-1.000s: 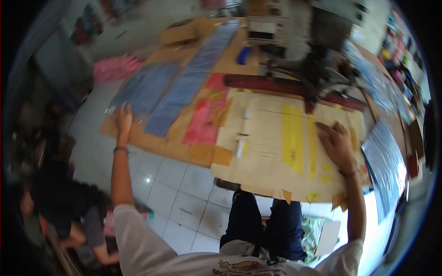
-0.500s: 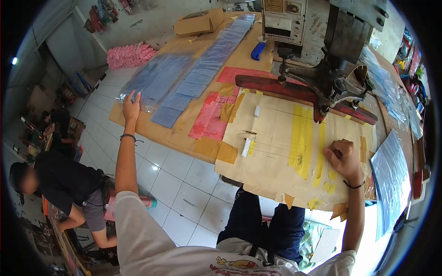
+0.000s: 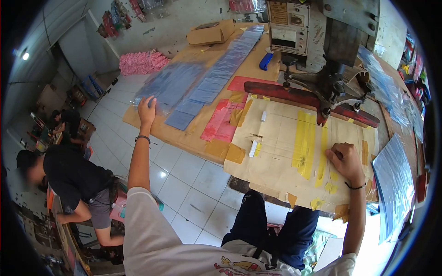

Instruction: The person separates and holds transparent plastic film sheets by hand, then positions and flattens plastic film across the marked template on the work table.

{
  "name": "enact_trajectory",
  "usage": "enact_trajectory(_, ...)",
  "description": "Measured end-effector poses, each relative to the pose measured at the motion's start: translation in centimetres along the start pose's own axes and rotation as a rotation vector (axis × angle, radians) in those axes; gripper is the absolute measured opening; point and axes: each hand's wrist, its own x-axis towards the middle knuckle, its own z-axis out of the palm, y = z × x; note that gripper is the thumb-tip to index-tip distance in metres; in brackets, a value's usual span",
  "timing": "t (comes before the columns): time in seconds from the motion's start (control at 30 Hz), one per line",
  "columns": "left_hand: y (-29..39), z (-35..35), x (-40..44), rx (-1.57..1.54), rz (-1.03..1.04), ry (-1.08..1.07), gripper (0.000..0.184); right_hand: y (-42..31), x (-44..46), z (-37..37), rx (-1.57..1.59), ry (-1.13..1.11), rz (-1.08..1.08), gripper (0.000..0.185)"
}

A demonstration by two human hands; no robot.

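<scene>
Several thin, bluish clear plastic sheets [image 3: 170, 79] lie left of the beige, tape-patched board [image 3: 271, 172], left hand [image 3: 147, 111] at their near edge; from over here I can't tell if it's pinching any. Right hand [image 3: 346, 160] is a loose fist on the board, nothing visible in it. Sheets look clingy imo, so a sloppy pinch could drag several. And if that long red metal bar [image 3: 285, 94] by the board's far edge came down, fingers under it could get squashed.
</scene>
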Motion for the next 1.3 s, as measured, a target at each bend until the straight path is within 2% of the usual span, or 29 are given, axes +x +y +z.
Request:
enact_trajectory(0.13, 1.2, -1.2, -0.3, -0.105, -0.035, -0.024, 0.036, -0.1, -0.3, -0.5, -0.079, 0.019, 0.067, 0.024)
enact_trajectory(0.2, 0.4, -0.9, -0.2, -0.108, 0.049, -0.099, 0.044, 0.2, -0.4, -0.8, -0.184, 0.024, 0.095, 0.026)
enact_trajectory(0.27, 1.6, -1.0, -0.8, 0.06, 0.076, -0.141, 0.056, 2.8, -0.5, -1.8, -0.224, -0.047, 0.031, 0.026)
enact_trajectory(0.33, 1.9, -1.1, -0.3, 0.098, -0.015, -0.252, 0.068, 3.3, -1.4, -4.7, -0.324, -0.103, 0.096, 0.025)
enact_trajectory(0.4, 0.8, -0.4, 0.5, 0.133, -0.08, -0.236, 0.069, 3.7, -3.0, -8.0, -0.376, -0.103, 0.275, 0.026)
enact_trajectory(0.47, 0.0, -0.1, 1.0, 0.156, -0.093, -0.241, 0.07, 5.7, -4.8, -10.8, -0.457, -0.113, 0.367, 0.026)
enact_trajectory(0.6, -0.8, 0.1, 1.2, 0.136, -0.079, -0.23, 0.067, 10.8, -9.7, -10.1, -0.471, 0.192, 0.299, 0.027)
enact_trajectory(0.67, -0.8, 0.1, 1.2, 0.14, -0.07, -0.231, 0.065, 11.7, -10.5, -10.1, -0.395, 0.25, 0.278, 0.022)
enact_trajectory(0.87, -0.7, -0.2, 1.1, 0.034, -0.032, -0.212, 0.062, 11.6, -9.9, -9.8, -0.374, 0.236, 0.237, 0.026)
enact_trajectory(1.1, -0.2, -0.4, 0.4, 0.045, -0.03, -0.15, 0.057, 11.3, -10.0, -9.7, -0.306, 0.358, 0.159, 0.024)
enact_trajectory(1.3, -1.0, -0.1, 0.6, 0.028, -0.034, -0.149, 0.056, 11.2, -10.0, -9.8, -0.275, 0.36, 0.203, 0.016)
